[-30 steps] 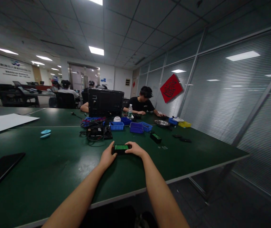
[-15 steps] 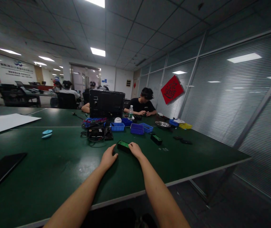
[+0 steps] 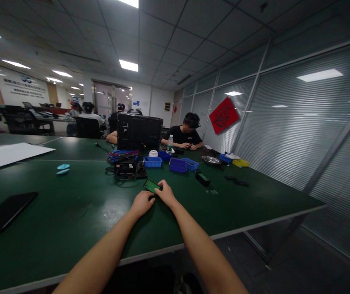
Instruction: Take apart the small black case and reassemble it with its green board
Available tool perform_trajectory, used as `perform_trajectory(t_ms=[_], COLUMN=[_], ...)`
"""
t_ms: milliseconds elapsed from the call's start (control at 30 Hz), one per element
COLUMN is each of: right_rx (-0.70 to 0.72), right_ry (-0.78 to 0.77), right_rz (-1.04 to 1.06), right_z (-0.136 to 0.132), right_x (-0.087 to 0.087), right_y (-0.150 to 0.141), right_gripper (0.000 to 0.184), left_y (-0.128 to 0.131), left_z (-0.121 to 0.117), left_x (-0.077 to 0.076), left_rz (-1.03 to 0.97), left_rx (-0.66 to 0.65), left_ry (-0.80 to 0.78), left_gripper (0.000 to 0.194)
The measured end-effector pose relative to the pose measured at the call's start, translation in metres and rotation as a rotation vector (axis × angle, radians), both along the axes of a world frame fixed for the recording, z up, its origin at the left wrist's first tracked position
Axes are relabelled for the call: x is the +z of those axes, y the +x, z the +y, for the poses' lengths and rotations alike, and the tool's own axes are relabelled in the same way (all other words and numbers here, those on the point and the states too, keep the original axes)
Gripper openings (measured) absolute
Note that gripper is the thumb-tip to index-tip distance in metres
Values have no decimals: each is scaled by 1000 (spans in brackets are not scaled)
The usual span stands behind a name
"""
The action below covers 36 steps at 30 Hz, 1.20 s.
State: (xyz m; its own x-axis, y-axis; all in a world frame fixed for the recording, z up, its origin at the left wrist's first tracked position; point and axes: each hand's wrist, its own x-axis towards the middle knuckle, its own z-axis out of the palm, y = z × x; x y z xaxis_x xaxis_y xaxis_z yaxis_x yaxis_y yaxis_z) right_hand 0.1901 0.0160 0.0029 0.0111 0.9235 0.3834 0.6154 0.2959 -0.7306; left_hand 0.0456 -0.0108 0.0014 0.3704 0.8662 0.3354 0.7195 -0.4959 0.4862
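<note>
A black case with a green circuit board (image 3: 151, 186) is tilted above the green table, its board side toward me. My right hand (image 3: 165, 194) grips its right end, thumb across the board's near side and fingers behind. At the near left edge of the case, my left hand (image 3: 142, 203) has its fingers bent in, thumb and forefinger close together around a dark bit of that edge. The fingertips are partly hidden. To the right, a second black case with a green board (image 3: 202, 178) lies on the table, with a small ring and a clear scrap near it.
Beyond my hands are a black device with cables (image 3: 125, 169), blue trays (image 3: 152, 162), a baseball (image 3: 153, 153), a bottle (image 3: 169, 143) and a monitor (image 3: 140, 132). A metal dish (image 3: 211, 160) stands right. A person (image 3: 185, 136) sits opposite. A black tablet-like slab (image 3: 6, 210) lies left.
The held case has moved left and toward me, tilting so more of its board shows. My left hand, apart from it with fingers spread before, has closed in on its near edge.
</note>
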Motion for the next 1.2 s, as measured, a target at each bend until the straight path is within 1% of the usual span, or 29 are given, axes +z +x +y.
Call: perform_trajectory(t_ms=[100,200,333,433,533,700,800,933,1000,1067,1133,1200], right_rx=[-68,-249,-536,-622,-643,-620,-584,-479,-447,-430,-412,-401], right_ry=[-37,-70,-25,-53,-122,-153,-95,28,57,52,24,1], right_rz=[85,109,9,-96,-152,-240,-330,-482,-552,-636,-710,-728], right_z=[6,12,14,13,12,9,6,3,1,-2,-7,-11], right_x=[-2,-2,-2,-1,-1,2,3,3,3,3,4,6], right_y=[5,22,55,70,73,67,58,36,26,17,10,6], right_gripper=[25,32,38,48,51,40,41,38,37,39,47,55], left_y=[0,0,-1,-3,-3,-4,-4,-3,-3,-2,-2,-2], left_z=[1,2,3,4,4,6,8,9,8,7,6,6], left_x=[0,-1,-3,-4,-5,-7,-9,-11,-10,-9,-7,-7], left_rz=[-20,-40,-44,-47,-42,-21,-17,-24,-24,-19,-16,-19], left_rx=[5,31,39,22,24,14,11,13,18,24,25,23], left_ry=[5,-24,-27,-11,-2,19,39,55,49,34,23,27], left_gripper=[32,34,33,33,33,33,33,32,32,32,32,32])
